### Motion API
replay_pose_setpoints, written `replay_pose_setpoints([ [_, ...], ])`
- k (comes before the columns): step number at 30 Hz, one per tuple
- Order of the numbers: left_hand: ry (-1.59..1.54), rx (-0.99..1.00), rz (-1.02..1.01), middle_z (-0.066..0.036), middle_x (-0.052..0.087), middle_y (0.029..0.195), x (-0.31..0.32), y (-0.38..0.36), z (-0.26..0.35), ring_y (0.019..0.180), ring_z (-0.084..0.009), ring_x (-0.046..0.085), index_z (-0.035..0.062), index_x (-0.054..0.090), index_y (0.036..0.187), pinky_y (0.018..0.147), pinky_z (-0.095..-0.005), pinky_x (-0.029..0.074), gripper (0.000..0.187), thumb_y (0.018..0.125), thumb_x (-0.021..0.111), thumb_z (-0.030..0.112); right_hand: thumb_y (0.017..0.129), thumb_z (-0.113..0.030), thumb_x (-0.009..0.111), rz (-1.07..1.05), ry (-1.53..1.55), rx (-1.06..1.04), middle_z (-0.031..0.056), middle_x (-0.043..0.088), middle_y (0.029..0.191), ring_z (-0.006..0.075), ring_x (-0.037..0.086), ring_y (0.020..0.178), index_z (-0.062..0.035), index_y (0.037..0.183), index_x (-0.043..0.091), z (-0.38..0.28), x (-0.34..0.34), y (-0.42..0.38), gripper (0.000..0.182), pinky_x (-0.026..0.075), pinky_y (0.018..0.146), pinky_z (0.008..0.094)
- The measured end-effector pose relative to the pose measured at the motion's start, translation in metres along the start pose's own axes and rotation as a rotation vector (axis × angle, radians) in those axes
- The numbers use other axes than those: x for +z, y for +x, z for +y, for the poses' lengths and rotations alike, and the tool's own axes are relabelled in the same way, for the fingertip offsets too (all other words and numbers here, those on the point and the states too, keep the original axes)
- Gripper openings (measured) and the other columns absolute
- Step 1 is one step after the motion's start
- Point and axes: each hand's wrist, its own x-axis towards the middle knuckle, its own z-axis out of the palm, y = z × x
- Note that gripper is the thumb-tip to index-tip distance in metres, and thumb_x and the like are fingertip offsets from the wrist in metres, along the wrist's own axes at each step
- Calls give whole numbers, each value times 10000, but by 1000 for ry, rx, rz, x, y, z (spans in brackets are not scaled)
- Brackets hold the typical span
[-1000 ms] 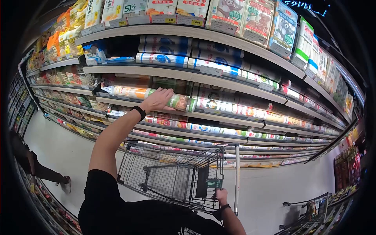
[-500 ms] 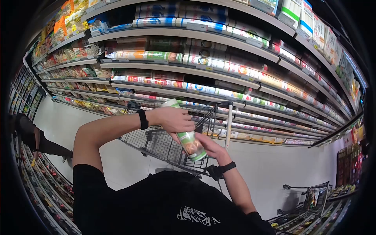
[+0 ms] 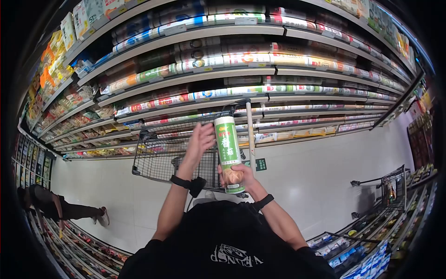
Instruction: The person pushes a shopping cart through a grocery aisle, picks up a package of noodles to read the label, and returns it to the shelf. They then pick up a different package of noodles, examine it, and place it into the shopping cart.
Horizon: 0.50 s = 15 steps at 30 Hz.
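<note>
A green and white cylindrical package (image 3: 228,151) with a mushroom picture stands nearly upright in front of my chest, its printed front facing me. My right hand (image 3: 242,176) is wrapped round its lower part. Beside its upper left side, my left hand (image 3: 201,139) is raised with the fingers apart, holding nothing. Just beyond both hands is a black wire shopping cart (image 3: 160,156) with a pale handle bar (image 3: 251,132). The package hides part of the cart.
Long shelves (image 3: 186,76) of similar cylindrical packages curve across the front. Bagged goods (image 3: 53,60) fill the left shelves. Another person (image 3: 58,204) is at the lower left by a low shelf. A second cart (image 3: 392,188) stands at the right.
My left hand has let go of the package and moved left. The package has turned more upright, with its label now visible. The view has shifted right along the shelves.
</note>
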Motion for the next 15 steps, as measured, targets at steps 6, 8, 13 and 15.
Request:
replay_pose_setpoints([
  [6, -249, -97, -161, -164, 676, 1078, 47, -18, -24, 891, -269, 723, 20, 496, 1299, 720, -383, 626, 695, 1029, 335, 640, 928, -299, 617, 1, -103, 91, 143, 653, 1022, 283, 695, 787, 34, 1236, 533, -7, 9, -12, 462, 583, 716, 411],
  [8, -264, -90, -121, -151, 672, 1063, 40, -17, -23, 873, -272, 723, 29, 503, 1287, 698, -389, 631, 704, 1021, 322, 655, 965, -329, 618, 98, -225, 82, 121, 643, 1058, 238, 685, 846, 27, 1266, 511, -10, 16, -11, 479, 573, 757, 379],
  [13, -70, 64, -7, -154, 657, 1110, 5, -20, -29, 929, -276, 710, 38, 492, 1331, 784, -389, 618, 720, 1026, 282, 656, 964, -290, 701, 264, -773, -91, 48, 602, 1128, 100, 611, 970, -4, 1342, 444, 18, 18, -11, 539, 522, 835, 276],
  [15, -117, 14, -12, -153, 639, 1178, -6, -21, -26, 998, -283, 693, 41, 464, 1383, 855, -409, 598, 723, 1042, 228, 634, 917, -190, 760, 283, -789, -114, 34, 607, 1085, 78, 596, 936, -20, 1350, 437, 30, 24, -6, 566, 512, 795, 252],
])
